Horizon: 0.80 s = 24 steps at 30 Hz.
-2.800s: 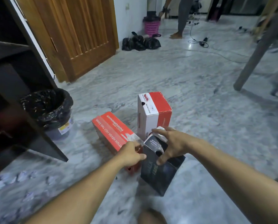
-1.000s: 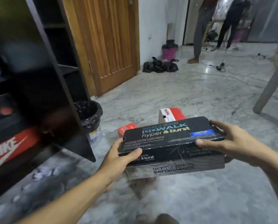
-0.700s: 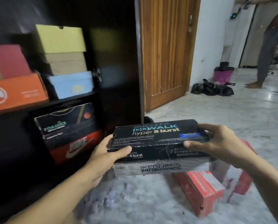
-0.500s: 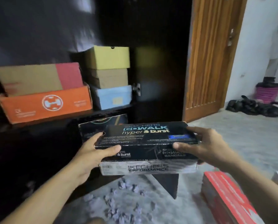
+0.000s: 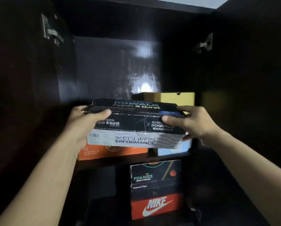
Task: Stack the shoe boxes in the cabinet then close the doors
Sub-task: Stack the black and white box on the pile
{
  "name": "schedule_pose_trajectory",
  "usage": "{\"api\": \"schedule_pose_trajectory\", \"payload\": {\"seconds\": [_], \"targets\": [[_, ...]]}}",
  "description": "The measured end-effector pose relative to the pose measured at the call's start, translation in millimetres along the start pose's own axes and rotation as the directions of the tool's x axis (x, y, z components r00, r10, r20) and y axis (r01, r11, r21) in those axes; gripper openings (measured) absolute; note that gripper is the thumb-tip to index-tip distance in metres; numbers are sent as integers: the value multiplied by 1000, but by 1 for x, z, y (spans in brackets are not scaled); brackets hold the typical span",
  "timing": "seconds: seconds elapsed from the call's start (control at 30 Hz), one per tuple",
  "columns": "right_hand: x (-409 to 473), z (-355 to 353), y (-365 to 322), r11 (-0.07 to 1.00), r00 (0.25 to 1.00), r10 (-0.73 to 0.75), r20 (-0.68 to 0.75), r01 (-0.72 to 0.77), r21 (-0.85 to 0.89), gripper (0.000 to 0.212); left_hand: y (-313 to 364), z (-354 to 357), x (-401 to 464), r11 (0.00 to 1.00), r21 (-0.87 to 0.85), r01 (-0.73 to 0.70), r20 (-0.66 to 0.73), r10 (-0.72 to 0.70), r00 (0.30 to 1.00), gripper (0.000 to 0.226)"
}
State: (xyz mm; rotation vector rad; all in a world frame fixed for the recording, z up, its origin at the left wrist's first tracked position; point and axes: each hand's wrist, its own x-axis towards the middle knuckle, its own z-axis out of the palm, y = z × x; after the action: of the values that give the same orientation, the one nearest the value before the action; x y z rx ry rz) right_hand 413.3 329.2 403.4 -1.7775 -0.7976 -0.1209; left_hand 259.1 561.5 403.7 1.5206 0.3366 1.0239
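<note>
We grasp the Skechers box [image 5: 133, 126] by its ends, left hand [image 5: 86, 121] and right hand [image 5: 193, 123], long axis crosswise, above the orange box [image 5: 113, 152] at the shelf's front edge.

Head camera faces forward, close, into open cabinet [image 5: 234, 79] interior.

The black shoe box [image 5: 135, 126] is seen to be printed cardboard, faintly sheened on the lid, with a paler matt band along its lower edge. Glossy dark panelling is shown on the cabinet's back wall [image 5: 113, 66], where light is reflected in blurred streaks. The hinges [image 5: 51, 32] are made out as dull grey metal. Plain matt card is presented by the yellow box [image 5: 177, 98]; a smooth printed finish is shown by the orange box [image 5: 113, 152] and by the Nike box [image 5: 156, 206].
</note>
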Motion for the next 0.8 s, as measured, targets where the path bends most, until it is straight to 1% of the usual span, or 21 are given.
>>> {"api": "schedule_pose_trajectory", "payload": {"seconds": [0.03,0.07,0.1,0.13,0.2,0.23,0.27,0.3,0.33,0.4,0.43,0.53,0.7,0.8], "targets": [[12,5,-10,1000,1000,-18,-2,18,13,58,8,-2,13,1000,-5,-31,-15,31,999,14],[26,11,-20,999,999,-39,-5,39,23,43,13,-5,28,999,-13,-52,-26,51,998,12],[39,17,-28,998,998,-56,-16,57,30,35,18,-7,42,998,-25,-62,-33,61,998,12],[54,23,-35,997,997,-64,-35,65,34,32,21,-10,57,997,-34,-63,-36,62,997,14],[83,38,-43,997,993,-76,-91,78,18,33,23,-17,87,998,-33,-52,-41,50,998,31],[98,46,-46,996,989,-86,-122,86,-6,40,22,-21,100,998,-26,-53,-55,51,997,38],[113,54,-47,995,984,-100,-145,97,-29,45,19,-24,114,998,-12,-59,-70,59,996,41],[127,62,-47,993,980,-117,-161,111,-42,45,17,-26,126,998,7,-60,-86,60,995,45],[139,69,-47,991,977,-132,-169,125,-47,41,14,-27,136,998,28,-51,-98,54,994,55],[162,82,-44,989,974,-147,-174,139,-56,36,10,-29,152,996,82,-33,-97,41,994,92],[170,89,-44,989,975,-145,-170,136,-64,35,9,-30,158,993,114,-31,-89,42,995,103],[187,107,-43,989,976,-129,-173,114,-92,36,-4,-33,171,978,205,-43,-49,54,997,106],[206,130,-31,975,977,-160,-141,135,-175,46,-27,-45,190,924,379,-58,16,56,998,113],[218,137,-27,966,974,-166,-154,129,-224,45,-29,-49,201,906,417,-73,47,59,997,112]]}}
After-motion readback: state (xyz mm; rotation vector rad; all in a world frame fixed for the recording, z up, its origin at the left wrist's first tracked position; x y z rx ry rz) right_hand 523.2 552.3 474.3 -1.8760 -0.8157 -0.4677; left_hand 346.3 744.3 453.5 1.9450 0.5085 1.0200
